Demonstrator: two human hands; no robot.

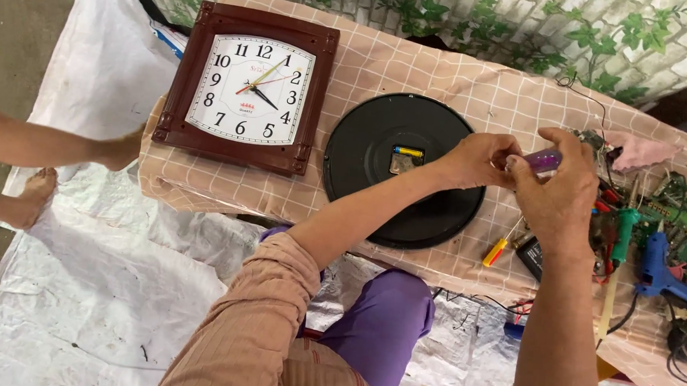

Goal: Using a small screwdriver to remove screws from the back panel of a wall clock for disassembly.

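1. Nearest the camera, the person's knee in purple cloth [384,318] and a striped sleeve [260,328] fill the bottom of the view, above a white plastic sheet [84,297] spread on the ground.
2. The right hand [564,191] is raised above the table's near edge, fingers curled around a small purple translucent object [544,159], probably a tool handle or a lighter; too little of it shows to say which. This hand grips it.
3. The left hand [476,160] meets it from the left, its fingertips pinched at the purple object's left end. The object's long axis runs roughly left to right, bridging the two hands, so both are equally near; what the left fingertips pinch cannot be told.
4. Just under and to the left of the hands lies a round black clock back [375,187], face down on the checked tablecloth [457,74], with a battery [408,151] in its central movement. The battery lies just left of the left hand, nearer that hand than the right.
5. Below the right hand, a yellow-and-red screwdriver [497,251] lies on the cloth; to the right are a blue glue gun [661,269] and scattered circuit boards.
6. Further left sits a brown square wall clock [248,85], face up.
7. At the far left edge, another person's bare foot [30,199] rests on the sheet.
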